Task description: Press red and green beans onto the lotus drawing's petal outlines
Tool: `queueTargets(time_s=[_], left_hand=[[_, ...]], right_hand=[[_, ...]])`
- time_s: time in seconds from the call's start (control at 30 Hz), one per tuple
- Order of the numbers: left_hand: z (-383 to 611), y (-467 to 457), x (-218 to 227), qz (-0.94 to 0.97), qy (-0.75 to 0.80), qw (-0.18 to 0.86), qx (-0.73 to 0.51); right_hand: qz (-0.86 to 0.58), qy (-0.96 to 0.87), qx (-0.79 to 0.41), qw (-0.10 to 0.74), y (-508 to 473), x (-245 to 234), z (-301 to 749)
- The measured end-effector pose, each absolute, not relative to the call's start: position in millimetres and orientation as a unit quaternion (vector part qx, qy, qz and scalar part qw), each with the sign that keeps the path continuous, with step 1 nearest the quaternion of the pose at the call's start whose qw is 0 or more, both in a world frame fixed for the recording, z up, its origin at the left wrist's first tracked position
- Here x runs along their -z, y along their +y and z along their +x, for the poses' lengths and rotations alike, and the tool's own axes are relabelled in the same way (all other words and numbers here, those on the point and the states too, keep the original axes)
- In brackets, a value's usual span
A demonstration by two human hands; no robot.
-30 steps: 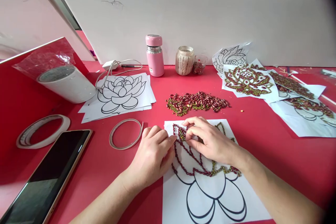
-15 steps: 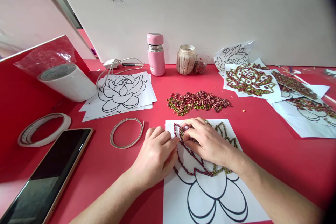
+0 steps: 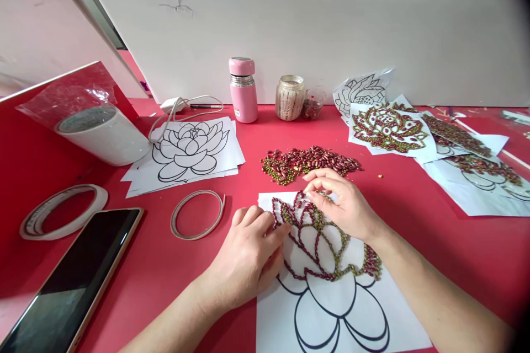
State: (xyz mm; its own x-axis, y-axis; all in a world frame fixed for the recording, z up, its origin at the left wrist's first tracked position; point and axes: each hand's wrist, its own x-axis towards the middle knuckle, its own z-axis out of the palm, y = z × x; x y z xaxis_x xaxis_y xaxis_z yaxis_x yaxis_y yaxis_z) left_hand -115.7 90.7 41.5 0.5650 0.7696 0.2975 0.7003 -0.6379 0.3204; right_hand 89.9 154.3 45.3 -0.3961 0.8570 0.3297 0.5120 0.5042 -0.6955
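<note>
A white sheet with a black-outlined lotus (image 3: 325, 292) lies before me, its upper petals edged with red beans (image 3: 319, 274) and green beans (image 3: 344, 240). My left hand (image 3: 256, 251) rests on the sheet's left edge, fingers curled, the index fingertip touching the bean-lined petals. Whatever its pinch might hold is hidden. Over the top of the drawing is my right hand (image 3: 343, 204), its fingers bent and slightly apart, with nothing visible in them. Just beyond its fingertips lies a loose pile of red and green beans (image 3: 312, 162).
A phone (image 3: 78, 276), a tape roll (image 3: 64, 212) and a thin ring (image 3: 197, 215) lie left. Lotus sheets (image 3: 190, 149) sit behind them. A pink flask (image 3: 243, 91) and a jar (image 3: 290, 98) stand at the back; bean-covered pictures (image 3: 389, 128) lie right.
My right hand has lifted from the upper left petals and moved up and right towards the bean pile, uncovering more petals. My left hand stays at nearly the same spot.
</note>
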Motion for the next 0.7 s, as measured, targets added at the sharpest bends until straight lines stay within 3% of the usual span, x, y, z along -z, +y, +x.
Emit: queueTargets(time_s=[0.37,0.7], left_hand=[[-112.0,88.9,-38.7,0.889,0.425,0.047,-0.161],[-112.5,90.9,-37.6,0.885,0.429,0.076,-0.167]], right_hand=[[-0.579,-0.617,-0.164,0.508,201.7,-26.9,150.4],[-0.626,-0.664,-0.093,0.398,210.3,-15.9,165.9]])
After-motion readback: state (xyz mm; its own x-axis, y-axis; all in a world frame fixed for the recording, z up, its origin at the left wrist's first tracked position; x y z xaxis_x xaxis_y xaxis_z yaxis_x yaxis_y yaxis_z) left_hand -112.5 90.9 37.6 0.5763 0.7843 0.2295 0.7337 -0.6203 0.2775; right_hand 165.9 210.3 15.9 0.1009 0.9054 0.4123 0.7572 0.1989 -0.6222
